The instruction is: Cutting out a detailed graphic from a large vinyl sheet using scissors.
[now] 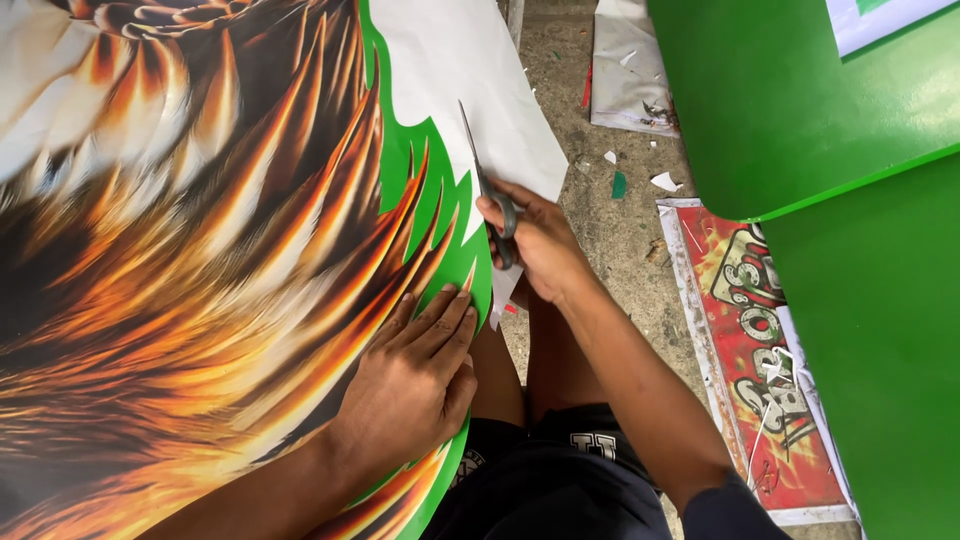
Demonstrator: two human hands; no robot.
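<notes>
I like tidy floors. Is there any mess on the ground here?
Yes. Small paper scraps, white and green, lie scattered on the concrete floor just beyond the right hand holding the scissors. Nothing looks broken or spilled.

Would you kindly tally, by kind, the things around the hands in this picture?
Large flame-pattern print: 1
Scissors: 1
Green boards: 2
Red printed banner on the floor: 1
White sheet on the floor: 1
Hands, left hand and right hand: 2
Total: 8
</notes>
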